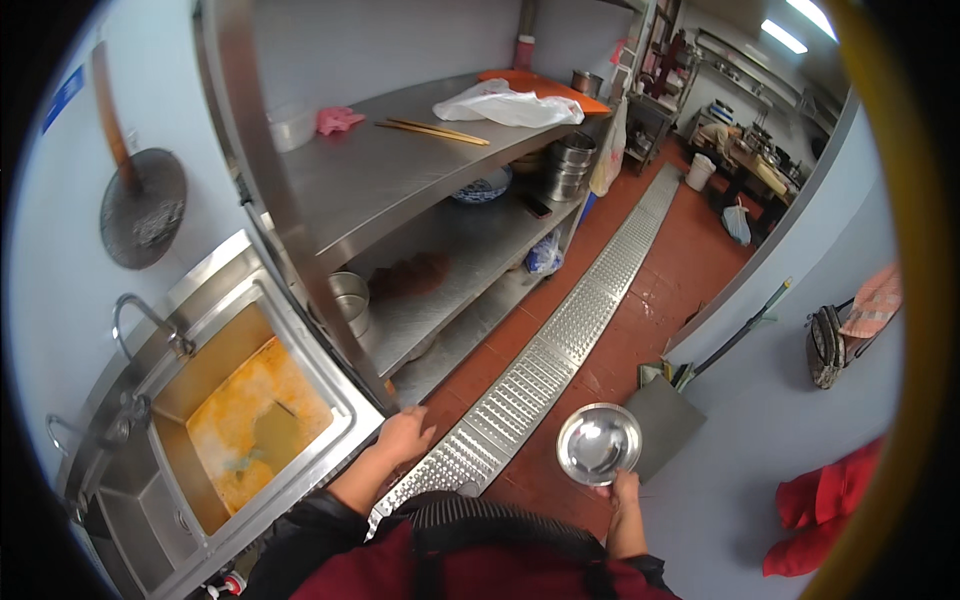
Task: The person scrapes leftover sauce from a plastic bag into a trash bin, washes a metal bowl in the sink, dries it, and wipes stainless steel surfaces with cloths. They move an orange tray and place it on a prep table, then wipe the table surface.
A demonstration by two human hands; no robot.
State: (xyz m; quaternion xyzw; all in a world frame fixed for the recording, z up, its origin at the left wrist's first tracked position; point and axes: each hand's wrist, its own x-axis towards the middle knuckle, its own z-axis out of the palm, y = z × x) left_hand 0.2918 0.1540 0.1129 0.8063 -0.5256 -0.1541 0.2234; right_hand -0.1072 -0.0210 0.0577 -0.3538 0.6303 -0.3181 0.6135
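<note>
My right hand (624, 487) grips the near rim of a shiny stainless steel bowl (598, 444), held out over the tiled floor. Inside, the bowl shows only bright reflections. My left hand (405, 435) holds nothing; its fingers are loosely apart, near the right corner of a steel sink (367, 424). Cloudy orange-brown water (262, 431) fills the larger basin, with foam on its surface and something pale and blurred in it. A curved faucet (161, 326) rises behind that basin.
Left of me, a steel shelf unit (360, 180) carries chopsticks (435, 132), a white plastic bag (510, 105) and stacked metal pots (570, 165). A perforated metal drain cover (555, 322) runs along the red floor. A dustpan (671, 420) leans by the right wall. Farther back, a person (716, 139) bends over.
</note>
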